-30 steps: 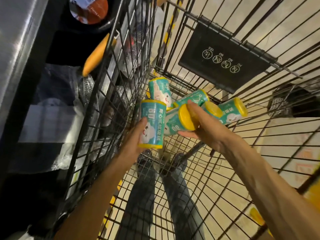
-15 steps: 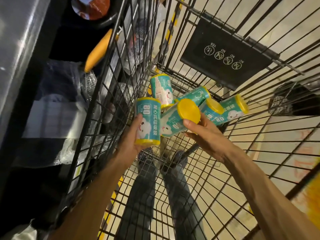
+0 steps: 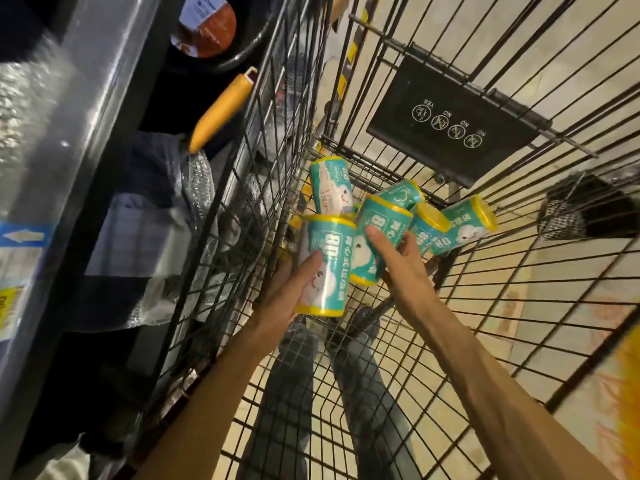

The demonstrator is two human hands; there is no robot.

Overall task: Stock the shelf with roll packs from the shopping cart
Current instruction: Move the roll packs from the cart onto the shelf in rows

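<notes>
Left hand (image 3: pixel 294 292) gripping upright roll pack (image 3: pixel 325 265), right hand (image 3: pixel 398 265) gripping second pack (image 3: pixel 379 237), both at frame centre inside shopping cart (image 3: pixel 519 278). Four loose packs (image 3: pixel 460 228) lying just behind. Cart's wire side (image 3: pixel 242 209) standing between hands and shelf (image 3: pixel 69 168) at left.
</notes>
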